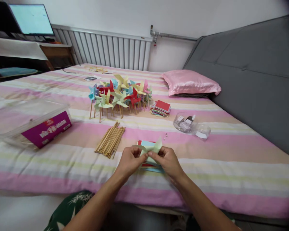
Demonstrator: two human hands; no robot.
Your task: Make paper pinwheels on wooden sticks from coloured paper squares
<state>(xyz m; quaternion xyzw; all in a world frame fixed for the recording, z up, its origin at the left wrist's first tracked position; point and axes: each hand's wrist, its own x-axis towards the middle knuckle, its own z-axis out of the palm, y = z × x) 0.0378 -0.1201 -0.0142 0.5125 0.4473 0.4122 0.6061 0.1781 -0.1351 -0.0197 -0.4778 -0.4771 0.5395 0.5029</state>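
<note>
Both of my hands pinch a pale green paper piece (152, 148) with folded flaps, held just above a small stack of coloured paper squares (147, 166) near the bed's front edge. My left hand (129, 162) grips its left side and my right hand (168, 160) grips its right side, fingertips meeting at the middle. A bundle of thin wooden sticks (110, 140) lies to the left of my hands. Further back stands a cluster of finished paper pinwheels (120, 94) on sticks, in blue, green, yellow, red and pink.
The striped bedsheet (219, 160) covers the bed. A clear plastic box with a purple label (47, 128) sits at left. A second stack of paper squares (161, 108), a clear plastic bag (191, 126), two small pins (166, 135) and a pink pillow (190, 82) lie at right.
</note>
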